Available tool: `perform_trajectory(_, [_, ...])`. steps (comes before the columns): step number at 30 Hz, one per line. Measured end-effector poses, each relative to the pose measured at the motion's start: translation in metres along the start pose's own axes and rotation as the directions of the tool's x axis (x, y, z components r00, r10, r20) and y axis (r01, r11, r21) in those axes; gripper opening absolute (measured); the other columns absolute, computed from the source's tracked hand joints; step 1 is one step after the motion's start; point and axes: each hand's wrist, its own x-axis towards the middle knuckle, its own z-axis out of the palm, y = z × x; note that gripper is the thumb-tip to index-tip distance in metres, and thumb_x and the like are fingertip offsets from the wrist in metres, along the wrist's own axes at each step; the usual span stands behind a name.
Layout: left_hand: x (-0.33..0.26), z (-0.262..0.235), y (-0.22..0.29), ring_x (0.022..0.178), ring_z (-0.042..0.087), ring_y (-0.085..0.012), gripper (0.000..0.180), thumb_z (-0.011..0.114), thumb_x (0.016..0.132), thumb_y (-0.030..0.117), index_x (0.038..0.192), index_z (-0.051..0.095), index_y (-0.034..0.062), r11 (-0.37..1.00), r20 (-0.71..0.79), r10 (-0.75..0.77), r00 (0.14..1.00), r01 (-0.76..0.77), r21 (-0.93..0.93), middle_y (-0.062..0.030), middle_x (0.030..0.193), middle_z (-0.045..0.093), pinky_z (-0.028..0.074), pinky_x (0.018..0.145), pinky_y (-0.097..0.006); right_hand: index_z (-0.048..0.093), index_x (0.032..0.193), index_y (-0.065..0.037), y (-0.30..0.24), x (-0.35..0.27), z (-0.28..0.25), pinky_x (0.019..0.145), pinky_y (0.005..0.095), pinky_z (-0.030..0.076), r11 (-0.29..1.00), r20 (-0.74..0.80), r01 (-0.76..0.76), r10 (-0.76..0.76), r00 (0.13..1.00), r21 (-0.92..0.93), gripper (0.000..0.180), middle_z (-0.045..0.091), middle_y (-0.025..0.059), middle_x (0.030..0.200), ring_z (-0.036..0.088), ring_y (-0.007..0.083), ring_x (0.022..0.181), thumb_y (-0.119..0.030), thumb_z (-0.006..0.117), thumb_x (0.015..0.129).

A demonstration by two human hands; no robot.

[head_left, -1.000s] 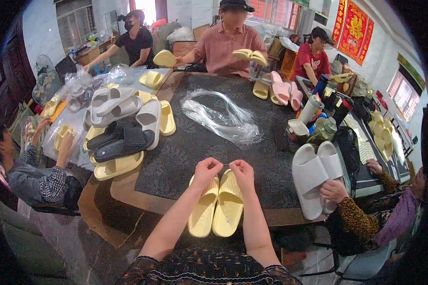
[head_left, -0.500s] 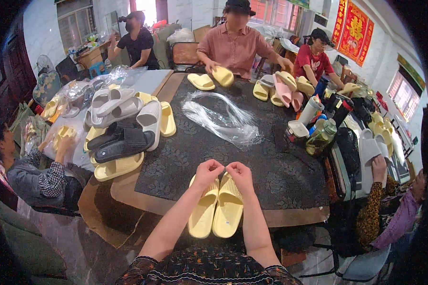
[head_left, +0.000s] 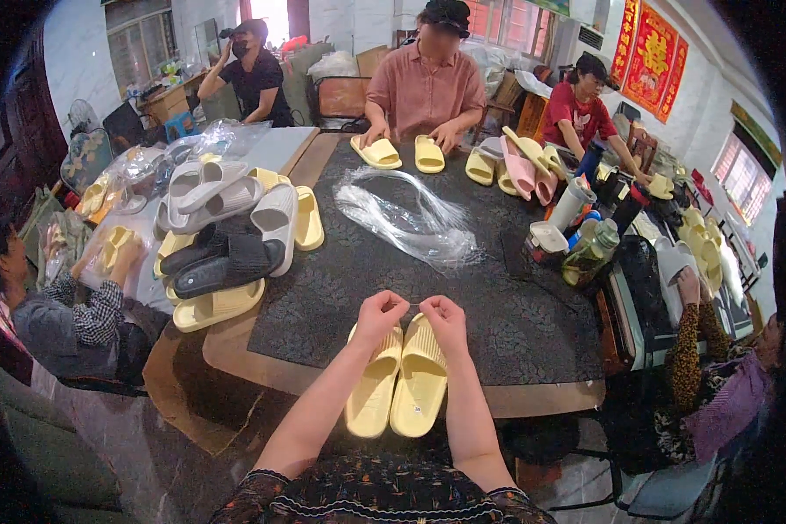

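A pair of pale yellow slippers (head_left: pixel 398 386) lies sole-up, side by side, at the near edge of the dark patterned table (head_left: pixel 463 288). My left hand (head_left: pixel 381 315) rests on the toe end of the left slipper. My right hand (head_left: pixel 444 316) sits on the toe end of the right one. Fingers of both hands are pinched close together over the front of the pair, as if holding something thin between them; what it is I cannot tell.
A heap of clear plastic bags (head_left: pixel 410 218) lies mid-table. Stacked grey, black and yellow slippers (head_left: pixel 227 236) sit at the left. Cups and bottles (head_left: pixel 576 236) stand at the right. A person in pink (head_left: pixel 425 83) across the table handles yellow slippers (head_left: pixel 402 154). Others sit around.
My hands stay pinched over the yellow pair, fingers drawing slightly closer. The person in pink has set their yellow slippers flat on the far side of the table.
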Motion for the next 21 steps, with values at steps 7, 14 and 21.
perform_trajectory(7, [-0.002,0.002,0.006,0.067,0.054,-0.0046,0.01,0.069,0.081,0.012,0.082,0.064,0.0032,1.0,-0.001,0.015,1.0,-0.015,-0.001,0.0016,0.073,0.062,0.044,0.06,-0.022,0.063,0.085,-0.004,0.001,0.0,-0.003,0.056,0.0172,0.038,0.999,-0.063,-0.029,0.028,0.998,-0.02,0.009,0.056,-0.0071,0.07,0.048,0.0004,0.061,-0.013,0.067,0.086])
perform_trajectory(14, [-0.001,0.001,0.003,0.067,0.054,-0.004,0.01,0.068,0.082,0.012,0.082,0.064,0.003,0.999,0.035,0.015,0.999,-0.016,0.028,0.002,0.073,0.062,0.043,0.061,-0.021,0.063,0.085,-0.003,0.002,0.0,-0.001,0.056,0.0179,0.038,0.997,0.004,-0.012,0.012,1.0,-0.078,0.012,0.056,-0.0072,0.069,0.047,0.0,0.062,-0.014,0.067,0.086])
perform_trajectory(21, [-0.002,0.001,0.005,0.069,0.052,-0.0038,0.012,0.068,0.083,0.014,0.084,0.064,0.003,1.0,0.039,-0.014,0.999,0.014,0.0,0.0028,0.074,0.06,0.041,0.061,-0.021,0.063,0.085,-0.002,-0.007,-0.003,-0.001,0.054,0.018,0.038,0.997,0.025,-0.031,0.033,0.999,-0.071,0.013,0.058,-0.0056,0.068,0.049,0.0005,0.061,-0.014,0.067,0.086])
